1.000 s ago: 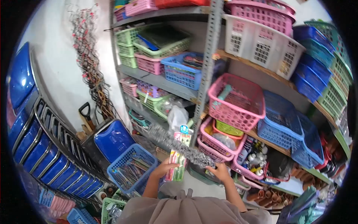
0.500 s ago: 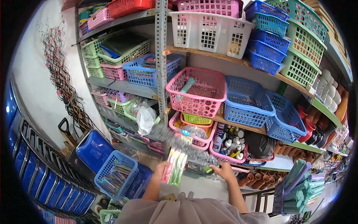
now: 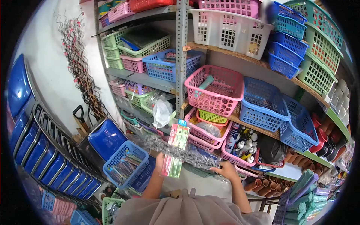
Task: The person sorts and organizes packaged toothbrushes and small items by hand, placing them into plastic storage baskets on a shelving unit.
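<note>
My left hand [image 3: 160, 163] is closed on the edge of a flat clear pack [image 3: 180, 137] of long pink and green pieces with a blue top tab. The pack is held upright in front of the shelves. Across its front lies a grey fluffy duster [image 3: 195, 157], hiding the pack's middle. My right hand [image 3: 227, 171] grips the duster's right end, and its handle is hidden in my fingers. The duster's far end reaches left past the pack.
Shelves hold a pink basket [image 3: 213, 90], a blue basket [image 3: 264, 107] and a pink tray of bottles [image 3: 240, 159]. On a blue chair [image 3: 108, 137] at left stands a blue basket of packets [image 3: 125, 165]. Stacked blue chairs [image 3: 41, 150] line the left side. Rolled green-purple bundles [image 3: 300, 195] stand lower right.
The duster, blurred and mostly above and behind the pack before, now lies across the pack's front. The pack is raised slightly. My view has turned a little left.
</note>
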